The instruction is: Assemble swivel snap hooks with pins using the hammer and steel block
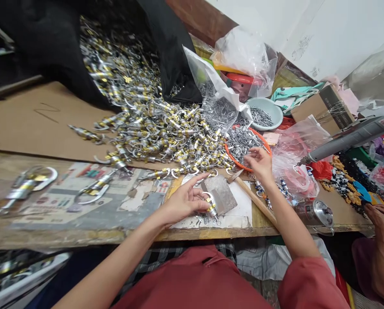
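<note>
My left hand pinches a silver and gold carabiner clip against a flat grey metal block on the table's front edge. My right hand reaches over the rim of an orange bowl full of small silver metal pieces, its fingertips curled together on something I cannot make out. A wooden-handled hammer lies between the two hands, its head next to the block.
A big heap of clips spills from a black bag across brown cardboard. A white bowl, plastic bags, a cardboard box and a grey tool crowd the right. Another person's hand shows at far right.
</note>
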A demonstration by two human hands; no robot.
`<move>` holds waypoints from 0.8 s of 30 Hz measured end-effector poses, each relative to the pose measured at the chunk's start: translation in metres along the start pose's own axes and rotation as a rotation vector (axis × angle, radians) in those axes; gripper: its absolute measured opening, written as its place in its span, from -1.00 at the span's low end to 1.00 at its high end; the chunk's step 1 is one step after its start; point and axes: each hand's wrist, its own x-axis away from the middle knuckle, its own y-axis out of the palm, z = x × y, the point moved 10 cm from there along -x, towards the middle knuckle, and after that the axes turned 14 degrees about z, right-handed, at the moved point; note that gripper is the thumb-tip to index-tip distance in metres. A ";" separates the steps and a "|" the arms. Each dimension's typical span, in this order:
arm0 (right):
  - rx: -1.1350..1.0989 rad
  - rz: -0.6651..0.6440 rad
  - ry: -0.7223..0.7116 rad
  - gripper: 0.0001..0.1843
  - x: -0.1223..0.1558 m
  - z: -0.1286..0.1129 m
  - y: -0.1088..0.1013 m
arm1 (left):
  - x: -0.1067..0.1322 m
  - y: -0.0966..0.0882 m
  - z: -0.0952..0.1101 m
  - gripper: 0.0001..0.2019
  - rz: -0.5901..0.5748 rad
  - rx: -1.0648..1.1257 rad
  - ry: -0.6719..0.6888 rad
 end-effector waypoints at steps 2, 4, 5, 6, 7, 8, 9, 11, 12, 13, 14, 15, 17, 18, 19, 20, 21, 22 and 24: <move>-0.377 -0.189 0.010 -0.78 0.038 -0.030 0.020 | 0.000 0.000 0.001 -0.13 0.000 0.004 0.004; -0.495 -0.273 -0.083 -0.83 0.075 -0.061 0.028 | -0.001 0.001 0.001 -0.11 -0.010 0.011 0.007; -0.469 -0.255 -0.153 -0.86 0.089 -0.073 0.026 | -0.001 0.002 0.002 -0.11 -0.015 0.016 0.008; -0.414 -0.218 -0.236 -0.88 0.100 -0.084 0.023 | 0.000 0.003 0.002 -0.11 -0.018 0.021 0.008; -0.341 -0.166 -0.326 -0.88 0.109 -0.093 0.019 | 0.000 0.003 0.003 -0.11 -0.020 0.025 0.006; -0.264 -0.115 -0.419 -0.86 0.117 -0.101 0.015 | 0.000 0.003 0.003 -0.11 -0.020 0.027 0.003; -0.193 -0.069 -0.505 -0.83 0.123 -0.108 0.011 | 0.001 0.004 0.003 -0.11 -0.018 0.031 -0.001; -0.076 -0.007 -0.630 -0.78 0.131 -0.118 0.007 | 0.002 0.004 0.003 -0.12 -0.018 0.037 -0.007; -0.026 0.006 -0.666 -0.76 0.133 -0.120 0.006 | 0.002 0.004 0.003 -0.12 -0.018 0.040 -0.007; 0.017 0.014 -0.688 -0.75 0.135 -0.123 0.006 | 0.002 0.004 0.003 -0.13 -0.018 0.042 -0.004; 0.057 0.016 -0.701 -0.74 0.137 -0.125 0.007 | 0.002 0.004 0.003 -0.14 -0.018 0.043 -0.001; 0.094 0.016 -0.710 -0.73 0.139 -0.127 0.008 | 0.002 0.004 0.003 -0.15 -0.019 0.042 0.003; 0.166 0.011 -0.718 -0.71 0.143 -0.131 0.010 | 0.001 0.004 0.003 -0.15 -0.025 0.041 0.012; 0.198 0.004 -0.719 -0.71 0.145 -0.133 0.011 | 0.001 0.004 0.003 -0.15 -0.030 0.042 0.018; 0.225 -0.006 -0.717 -0.71 0.146 -0.134 0.013 | 0.001 0.004 0.003 -0.15 -0.036 0.043 0.022; 0.243 -0.018 -0.716 -0.71 0.147 -0.134 0.014 | 0.001 0.005 0.003 -0.16 -0.041 0.045 0.026; 0.249 -0.030 -0.714 -0.71 0.146 -0.133 0.015 | 0.000 0.005 0.003 -0.17 -0.041 0.046 0.027; 0.241 -0.042 -0.706 -0.71 0.145 -0.132 0.015 | 0.000 0.004 0.002 -0.17 -0.035 0.046 0.025; 0.195 -0.063 -0.668 -0.73 0.140 -0.126 0.015 | 0.001 0.003 0.002 -0.18 -0.017 0.041 0.015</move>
